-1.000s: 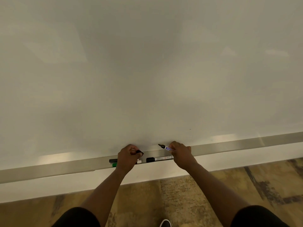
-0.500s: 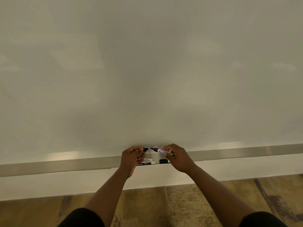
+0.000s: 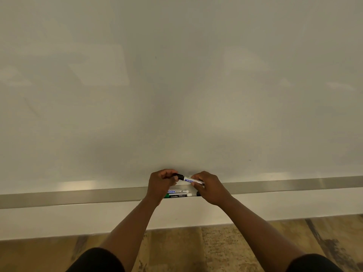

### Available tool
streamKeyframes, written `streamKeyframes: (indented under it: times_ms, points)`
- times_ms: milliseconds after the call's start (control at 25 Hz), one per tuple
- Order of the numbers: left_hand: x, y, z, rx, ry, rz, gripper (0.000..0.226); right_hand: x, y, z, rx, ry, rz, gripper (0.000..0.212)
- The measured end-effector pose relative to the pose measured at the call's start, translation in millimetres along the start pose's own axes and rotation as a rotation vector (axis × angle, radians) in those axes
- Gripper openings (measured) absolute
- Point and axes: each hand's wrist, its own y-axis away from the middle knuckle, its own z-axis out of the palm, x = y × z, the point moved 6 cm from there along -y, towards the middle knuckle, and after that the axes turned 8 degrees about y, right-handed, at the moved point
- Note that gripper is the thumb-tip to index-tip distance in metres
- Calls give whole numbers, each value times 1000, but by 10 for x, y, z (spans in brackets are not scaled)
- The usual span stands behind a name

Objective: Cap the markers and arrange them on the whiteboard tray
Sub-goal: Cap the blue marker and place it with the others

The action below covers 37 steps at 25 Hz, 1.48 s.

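Note:
A white marker with blue lettering (image 3: 189, 180) is held level just above the metal whiteboard tray (image 3: 78, 197). My right hand (image 3: 209, 188) grips its barrel. My left hand (image 3: 162, 183) pinches the black cap (image 3: 179, 176), which sits on the marker's left end. Below the hands, two more markers lie on the tray: one white with blue lettering (image 3: 177, 191) and one with a green end and a black label (image 3: 177, 195). A dark marker end (image 3: 198, 193) peeks out under my right hand.
The whiteboard (image 3: 176, 85) fills most of the view and is blank. The tray runs the full width, bare to the left and to the right (image 3: 294, 184). A white wall strip and patterned brown floor (image 3: 196, 250) lie below.
The two hands have come together: the black cap in my left hand, apart from the marker tip before, now sits on the tip. The camera view has shifted slightly.

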Motion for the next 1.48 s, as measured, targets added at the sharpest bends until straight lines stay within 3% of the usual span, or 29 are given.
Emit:
streamKeyframes:
  times_ms: [240, 400, 520, 720, 880, 1080, 1200, 1480]
  points:
    - [106, 56, 122, 12, 300, 16, 14, -85, 5, -42, 101, 13, 14, 19]
    - [178, 31, 135, 126, 174, 107, 16, -208, -44, -40, 107, 50, -18, 25]
    - [255, 17, 166, 185, 92, 167, 30, -322, -84, -29, 133, 133, -80, 28]
    - [264, 22, 149, 133, -6, 190, 33, -222, -128, -28, 91, 148, -72, 22]
    - [157, 0, 135, 78, -240, 182, 23, -21, -149, -7, -22, 129, 10, 19]
    - [133, 7, 326, -15, -601, 326, 17, 260, -73, 16, -90, 257, 14, 23]
    - [-59, -68, 304, -49, -697, 210, 29, 582, 12, 84, -153, 342, 94, 24]
    - [-355, -211, 163, -142, -1362, 131, 30, 1043, 113, 244, -278, 448, 194, 39]
